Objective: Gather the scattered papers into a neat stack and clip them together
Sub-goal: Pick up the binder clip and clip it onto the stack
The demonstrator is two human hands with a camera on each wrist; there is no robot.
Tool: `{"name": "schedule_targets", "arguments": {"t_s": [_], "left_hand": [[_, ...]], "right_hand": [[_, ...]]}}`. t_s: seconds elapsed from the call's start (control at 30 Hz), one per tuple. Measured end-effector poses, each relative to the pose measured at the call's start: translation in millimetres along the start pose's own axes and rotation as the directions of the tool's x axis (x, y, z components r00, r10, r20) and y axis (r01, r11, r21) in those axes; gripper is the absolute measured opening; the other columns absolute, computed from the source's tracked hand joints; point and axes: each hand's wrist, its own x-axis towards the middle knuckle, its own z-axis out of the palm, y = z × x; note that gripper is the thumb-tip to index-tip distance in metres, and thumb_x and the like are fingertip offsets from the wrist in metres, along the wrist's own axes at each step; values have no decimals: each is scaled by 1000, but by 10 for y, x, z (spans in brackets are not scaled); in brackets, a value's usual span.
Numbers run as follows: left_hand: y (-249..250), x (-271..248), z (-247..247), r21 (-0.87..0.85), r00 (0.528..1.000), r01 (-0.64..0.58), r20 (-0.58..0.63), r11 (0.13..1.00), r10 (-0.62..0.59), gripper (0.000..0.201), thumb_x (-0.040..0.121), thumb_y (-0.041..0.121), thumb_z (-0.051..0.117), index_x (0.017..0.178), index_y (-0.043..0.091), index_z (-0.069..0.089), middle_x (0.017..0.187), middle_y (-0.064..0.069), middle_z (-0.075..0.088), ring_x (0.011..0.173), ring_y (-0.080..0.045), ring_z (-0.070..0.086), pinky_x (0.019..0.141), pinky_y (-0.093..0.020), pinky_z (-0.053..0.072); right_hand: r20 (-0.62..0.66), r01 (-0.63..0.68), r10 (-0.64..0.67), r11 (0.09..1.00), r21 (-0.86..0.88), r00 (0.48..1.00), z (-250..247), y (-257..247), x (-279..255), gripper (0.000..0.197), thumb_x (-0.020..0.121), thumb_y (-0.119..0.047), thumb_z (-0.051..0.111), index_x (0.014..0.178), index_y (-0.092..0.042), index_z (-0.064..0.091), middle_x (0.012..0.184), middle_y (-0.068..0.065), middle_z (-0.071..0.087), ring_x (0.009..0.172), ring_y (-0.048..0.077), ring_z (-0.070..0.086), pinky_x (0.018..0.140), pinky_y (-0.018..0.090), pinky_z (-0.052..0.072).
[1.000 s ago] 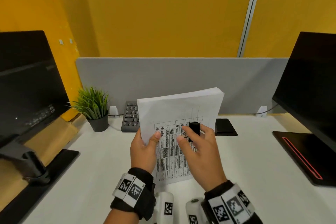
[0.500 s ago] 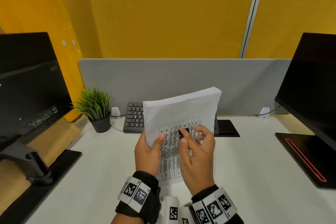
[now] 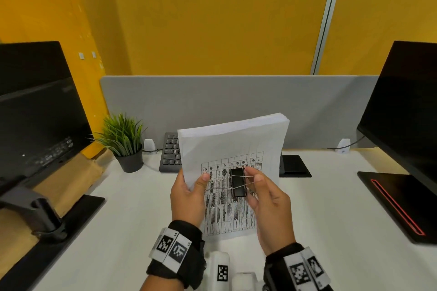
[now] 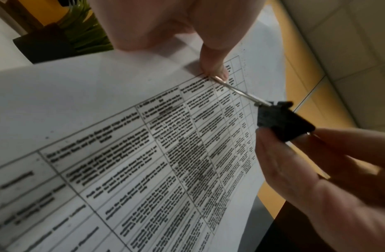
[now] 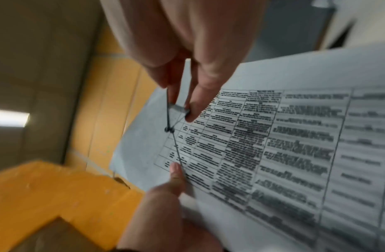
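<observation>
Above the tabletop [image 3: 331,196], the stack [image 3: 236,144] stood upright, gathered, the left hand [image 3: 189,198] gripping its left edge. In front of it, right hand [image 3: 272,205] fingers pinched the clip [image 3: 238,182]. Clipping seemed next: open its jaws, seat over an edge.

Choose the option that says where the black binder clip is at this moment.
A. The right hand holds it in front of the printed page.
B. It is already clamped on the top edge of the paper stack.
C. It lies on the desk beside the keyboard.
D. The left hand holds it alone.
A: the right hand pinches the binder clip before the paper stack, which the left hand holds.
</observation>
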Motion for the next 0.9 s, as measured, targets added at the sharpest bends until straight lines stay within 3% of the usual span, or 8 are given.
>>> {"name": "schedule_targets", "arguments": {"t_s": [0.07, 0.17, 0.23, 0.37, 0.5, 0.63, 0.8, 0.9], "left_hand": [[2, 5, -2, 6, 1000, 1, 2, 1000, -1, 29, 85, 8, 63, 101, 32, 56, 100, 12, 66, 92, 4, 62, 74, -7, 49], [6, 7, 7, 11, 1000, -7, 7, 1000, 7, 28, 85, 7, 63, 98, 32, 56, 98, 12, 66, 84, 10, 64, 70, -7, 48], [13, -6, 31, 25, 1000, -21, 22, 999, 21, 26, 86, 6, 61, 98, 29, 58, 94, 10, 67, 83, 8, 65, 71, -9, 49], [33, -38, 67, 30, 999, -3, 49, 1000, 1, 10, 87, 8, 60, 93, 15, 63, 86, -8, 69, 83, -24, 67, 73, -34, 56], [80, -22, 66, -172, 995, 94, 43, 981, -88, 30, 67, 35, 69, 93, 21, 62, 79, -1, 69, 80, -20, 64, 76, -36, 54], [68, -16, 83, -153, 995, 88, 52, 984, -80, 22, 84, 3, 59, 97, 21, 60, 78, 10, 73, 80, -18, 65, 76, -32, 54], [77, -46, 74, -63, 996, 31, 91, 997, -26, 27, 85, 0, 60, 103, 20, 58, 84, 10, 73, 79, 0, 68, 66, -13, 51], [61, -52, 61, -46, 996, 34, 82, 998, -30, 25, 86, 8, 63, 107, 21, 60, 96, 4, 74, 92, -14, 69, 81, -32, 55]], "right_hand": [[72, -82, 69, 977, 198, 995, -16, -26, 40, 43, 76, -51, 62, 103, -19, 72, 112, 6, 70, 108, 18, 65, 88, 33, 55], [205, -223, 153, 896, 384, 967, 0, -107, 51, 38, 77, -35, 60, 103, -10, 70, 112, 16, 69, 107, 25, 65, 81, 31, 56], [299, -328, 210, 841, 431, 931, 44, -119, 19, 38, 82, -27, 57, 110, -2, 64, 117, 20, 66, 111, 29, 63, 84, 36, 55], [348, -346, 232, 885, 313, 908, 180, -82, -59, 32, 90, -19, 51, 111, 2, 63, 118, 15, 66, 114, 26, 61, 94, 48, 51], [333, -325, 235, 914, 244, 913, 126, -141, -78, 28, 80, -27, 60, 97, -8, 73, 111, 12, 69, 106, 17, 66, 83, 35, 56], [420, -326, 223, 926, 190, 879, 50, -203, -114, 33, 79, -27, 65, 99, -2, 71, 112, 14, 69, 108, 21, 66, 86, 27, 54], [469, -228, 229, 972, -58, 853, 30, -274, -156, 30, 79, -40, 67, 94, -15, 74, 110, 9, 70, 107, 21, 65, 89, 39, 55], [519, -239, 272, 962, -131, 810, -22, -354, -129, 19, 79, -29, 64, 89, -20, 76, 106, 7, 70, 100, 20, 67, 77, 39, 59]]}}
